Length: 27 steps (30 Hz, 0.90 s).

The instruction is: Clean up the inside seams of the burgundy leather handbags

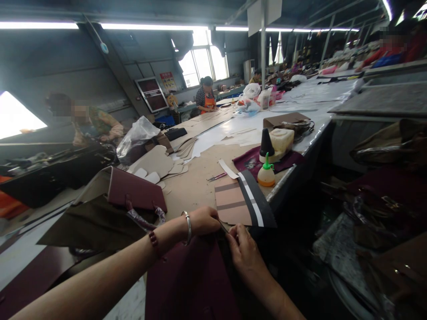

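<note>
My left hand [204, 221], with a silver bangle and a bead bracelet on the wrist, is curled closed at the top edge of a dark maroon leather piece [190, 280] lying before me. My right hand [243, 251] pinches the same edge just to the right, fingers pressed together. A thin dark tool or strip shows between the two hands; I cannot make out which hand holds it. Just beyond lies a brown card pattern [231, 203] with a black and white striped strip [255, 200].
A maroon handbag [133, 191] stands at my left. A small glue bottle with green cap [266, 174], a black cone and a white jug [282, 140] sit near the table's right edge. Card cut-outs [156, 162] cover the long table. Other people work farther off.
</note>
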Tool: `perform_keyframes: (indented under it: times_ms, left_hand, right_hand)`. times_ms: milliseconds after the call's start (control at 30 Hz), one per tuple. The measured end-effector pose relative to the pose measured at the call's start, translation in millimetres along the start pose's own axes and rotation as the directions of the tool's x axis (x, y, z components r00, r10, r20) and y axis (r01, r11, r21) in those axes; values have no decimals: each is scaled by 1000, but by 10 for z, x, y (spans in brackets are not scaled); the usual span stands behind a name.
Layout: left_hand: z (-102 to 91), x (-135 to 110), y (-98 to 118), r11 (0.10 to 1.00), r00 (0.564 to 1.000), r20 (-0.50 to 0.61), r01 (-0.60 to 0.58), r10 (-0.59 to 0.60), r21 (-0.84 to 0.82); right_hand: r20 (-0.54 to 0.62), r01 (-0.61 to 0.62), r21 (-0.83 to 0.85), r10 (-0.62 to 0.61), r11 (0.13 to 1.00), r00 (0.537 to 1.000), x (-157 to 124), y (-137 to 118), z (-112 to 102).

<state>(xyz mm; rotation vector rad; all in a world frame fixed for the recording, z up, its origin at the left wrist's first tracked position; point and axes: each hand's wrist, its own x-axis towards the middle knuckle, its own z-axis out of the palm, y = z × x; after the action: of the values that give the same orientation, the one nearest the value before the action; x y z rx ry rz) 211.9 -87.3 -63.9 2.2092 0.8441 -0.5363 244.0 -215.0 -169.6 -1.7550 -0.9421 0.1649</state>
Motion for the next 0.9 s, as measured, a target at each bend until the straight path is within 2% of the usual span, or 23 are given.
perform_keyframes:
  times_ms: [100,167,267,367,433,533,600,633,667,767,800,833,900]
  left_hand:
    - [-2,37,21,999,999,-34,16,-14,48]
    - [-12,47,27,998,999,-32,19,-17,60]
    - [-35,27,28,999,1000,-27,18,-17,42]
    - [-70,-24,18,1000,1000,-4,4,-4,-18]
    - [-91,-66,-3,997,999,30,-18,20,-82]
    - [-104,-117,-69,979,992,96,-59,79,-197]
    - [-100,-140,-129,963,988,107,-79,109,-256]
    - [-98,-149,-157,958,988,101,-86,118,-274]
    - [-97,-159,-182,954,988,91,-94,124,-285]
    - [-108,-198,-218,952,988,70,-109,134,-285]
    - [-112,-216,-215,953,988,70,-112,137,-282]
    - [-114,-235,-206,954,988,70,-114,139,-279]
    - [-112,-274,-175,954,988,64,-116,138,-276]
  right_hand:
    - [101,-112,177,95,978,990,-13,-15,-38]
    - [214,-217,317,154,923,965,-27,-43,-79]
    - [373,-312,425,150,850,916,-43,-80,-137]
    - [446,-369,497,134,785,885,-59,-86,-163]
    - [513,-457,564,141,688,846,-80,-81,-161]
    - [629,-589,642,101,491,771,-123,-88,-146]
    - [664,-625,655,70,426,744,-134,-116,-143]
    - [666,-617,645,63,452,743,-128,-139,-147]
    - [653,-584,622,66,521,755,-113,-168,-154]
    - [509,-347,434,91,831,856,-27,-279,-176]
    - [445,-259,338,89,905,891,8,-317,-177]
    - [389,-186,246,79,951,918,41,-353,-172]
    - [321,-90,114,49,989,946,95,-414,-144]
